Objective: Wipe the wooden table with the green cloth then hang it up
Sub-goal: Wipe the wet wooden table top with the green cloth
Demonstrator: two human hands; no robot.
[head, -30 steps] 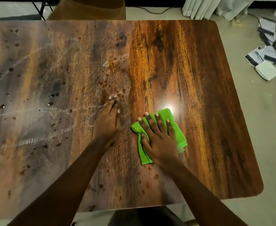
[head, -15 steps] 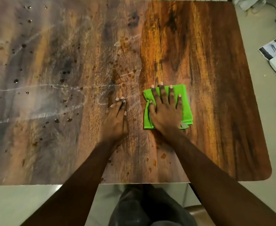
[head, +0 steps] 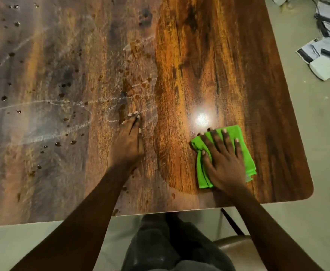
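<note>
Wooden table (head: 209, 55), green cloth (head: 248, 159), long axis near-far

Single head view, steeply downward, close over table (head: 218, 55) near edge.

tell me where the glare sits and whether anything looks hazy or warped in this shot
Head view: a white glare spot sits on the wooden table, just beyond the right hand pressing the green cloth; head view: the table's left part looks hazy and greyish, and the wide lens seems to bow the table's edges.
</note>
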